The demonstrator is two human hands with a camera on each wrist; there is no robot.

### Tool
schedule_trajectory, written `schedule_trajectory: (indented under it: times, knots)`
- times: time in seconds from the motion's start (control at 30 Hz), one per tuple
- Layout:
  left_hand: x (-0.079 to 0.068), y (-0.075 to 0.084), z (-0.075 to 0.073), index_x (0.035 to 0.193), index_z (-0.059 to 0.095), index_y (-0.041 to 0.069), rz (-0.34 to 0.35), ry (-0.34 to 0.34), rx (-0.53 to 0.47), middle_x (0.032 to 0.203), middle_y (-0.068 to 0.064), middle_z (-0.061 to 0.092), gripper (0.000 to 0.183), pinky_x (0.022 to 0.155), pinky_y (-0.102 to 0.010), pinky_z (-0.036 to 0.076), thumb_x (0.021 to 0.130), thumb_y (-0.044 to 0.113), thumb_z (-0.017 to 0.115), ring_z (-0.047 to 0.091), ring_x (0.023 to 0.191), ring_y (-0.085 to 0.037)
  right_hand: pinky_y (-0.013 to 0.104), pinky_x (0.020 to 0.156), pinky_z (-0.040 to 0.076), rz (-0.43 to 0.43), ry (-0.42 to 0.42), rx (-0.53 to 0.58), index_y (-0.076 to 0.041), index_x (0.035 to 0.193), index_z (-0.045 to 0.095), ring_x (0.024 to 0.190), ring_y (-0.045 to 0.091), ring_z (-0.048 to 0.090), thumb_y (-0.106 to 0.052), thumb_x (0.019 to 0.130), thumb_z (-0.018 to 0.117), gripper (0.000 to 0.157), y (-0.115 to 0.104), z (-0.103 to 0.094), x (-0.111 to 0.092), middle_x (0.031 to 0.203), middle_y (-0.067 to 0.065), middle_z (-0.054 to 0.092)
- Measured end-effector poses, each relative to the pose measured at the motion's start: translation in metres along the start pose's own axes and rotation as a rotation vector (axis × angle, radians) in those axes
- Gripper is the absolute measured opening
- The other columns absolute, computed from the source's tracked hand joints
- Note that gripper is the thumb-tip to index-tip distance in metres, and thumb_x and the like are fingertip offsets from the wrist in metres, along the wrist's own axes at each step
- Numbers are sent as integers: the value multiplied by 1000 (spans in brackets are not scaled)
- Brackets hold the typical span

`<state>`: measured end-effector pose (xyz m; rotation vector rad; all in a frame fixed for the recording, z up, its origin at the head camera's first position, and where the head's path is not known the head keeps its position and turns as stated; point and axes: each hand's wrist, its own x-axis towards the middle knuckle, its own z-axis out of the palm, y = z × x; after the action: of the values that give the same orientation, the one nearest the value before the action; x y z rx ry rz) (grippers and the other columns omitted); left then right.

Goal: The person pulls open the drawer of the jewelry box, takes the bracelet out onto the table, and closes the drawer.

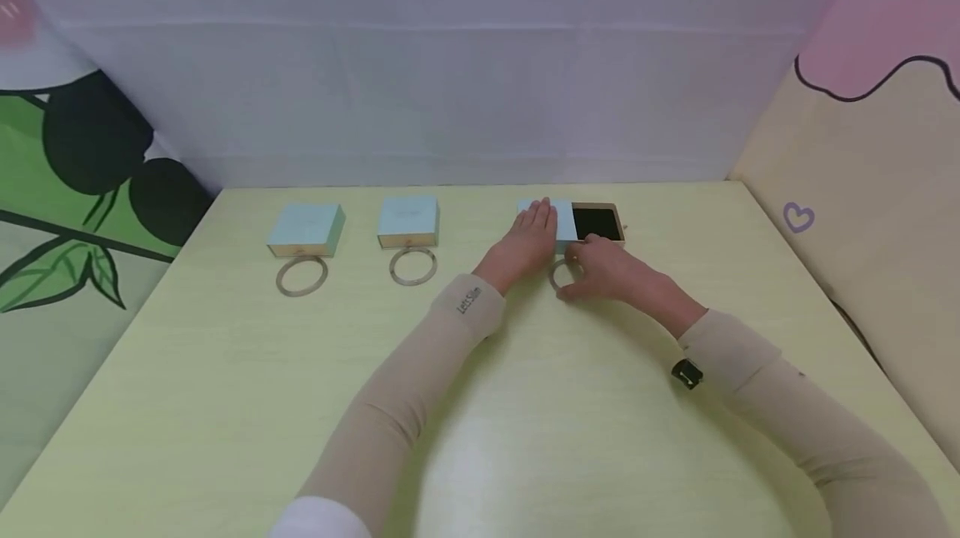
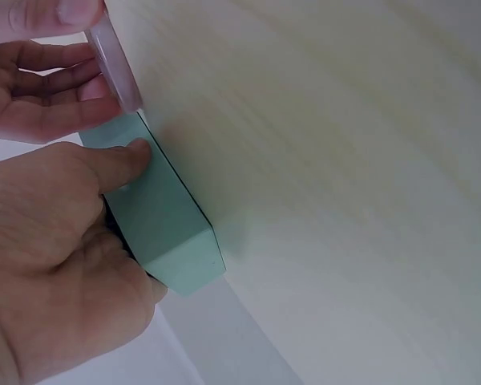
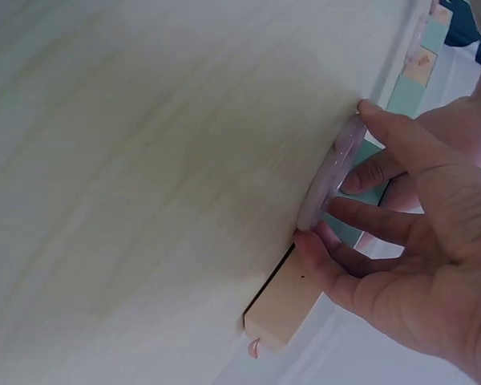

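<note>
At the back right of the table, a light-blue box (image 1: pixel 565 222) has its tan drawer (image 3: pixel 284 298) pulled out to the right, showing a black lining. My left hand (image 1: pixel 529 240) holds the box, thumb (image 2: pixel 128 162) along its front side and fingers over the top. Just in front of the box, my right hand (image 1: pixel 606 270) grips a pale, glossy bangle (image 3: pixel 330 176) at its edge, between thumb and fingertips. The bangle is partly hidden by the right hand in the head view. A small pink tab (image 3: pixel 253 347) hangs at the drawer's end.
Two more light-blue boxes (image 1: pixel 306 228), (image 1: pixel 408 220) stand shut to the left, each with a bangle (image 1: pixel 302 276), (image 1: pixel 413 266) lying in front. Behind the table (image 1: pixel 247 405) hangs a pale cloth (image 1: pixel 465 97). A printed wall (image 1: pixel 862 213) borders the right side.
</note>
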<state>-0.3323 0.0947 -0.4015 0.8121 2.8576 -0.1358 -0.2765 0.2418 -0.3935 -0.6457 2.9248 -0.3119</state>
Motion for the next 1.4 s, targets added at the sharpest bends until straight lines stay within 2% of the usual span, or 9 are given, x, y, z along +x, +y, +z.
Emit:
schedule_trajectory:
  times: [0.17,0.47,0.63,0.83,0.97,1.2,1.4]
  knots:
    - [0,2,-2,151,-1,1,-11,-7,2,158,-16,-8,55,117,-38,4,105,21,23,-5,145,-28,36,68,43,3,-13,1,-3,105,65,87,27,52,-43,77,76,50,-4,-2,2,74,3,60]
    - [-4,4,-2,151,1,-1,-11,5,18,158,-17,-5,53,117,-38,5,105,18,20,-2,145,-29,40,75,47,23,-24,-8,-2,109,63,93,29,54,-46,79,73,55,-4,-1,0,86,8,64]
    - [-4,3,-1,151,2,0,-11,2,-11,158,-17,-5,52,117,-39,5,105,18,19,-2,145,-29,39,74,48,-5,17,15,0,108,66,88,26,55,-38,86,67,44,1,-4,-5,89,9,67]
    - [0,3,0,151,-3,2,-23,-12,-44,158,-15,-10,53,117,-38,1,105,19,16,-7,145,-28,40,75,51,18,137,115,2,106,68,84,25,60,-17,92,59,25,24,-19,-7,96,14,68]
    - [1,3,1,151,-4,3,-32,-13,-46,158,-14,-11,53,116,-38,-1,104,19,15,-8,145,-27,43,75,53,84,196,137,4,109,66,91,30,64,-8,91,52,26,50,-29,-6,104,19,67]
    - [4,2,2,151,-4,4,-34,-17,-68,158,-13,-12,54,116,-39,0,104,21,17,-9,145,-27,49,78,50,148,229,105,6,110,63,95,38,61,-7,90,53,26,85,-33,-4,105,24,64]
    - [1,3,-1,151,-3,3,-28,-9,-66,158,-14,-11,54,117,-38,0,104,21,17,-8,145,-27,50,81,49,160,196,120,7,111,62,97,39,60,-5,89,53,27,95,-32,-1,105,25,64]
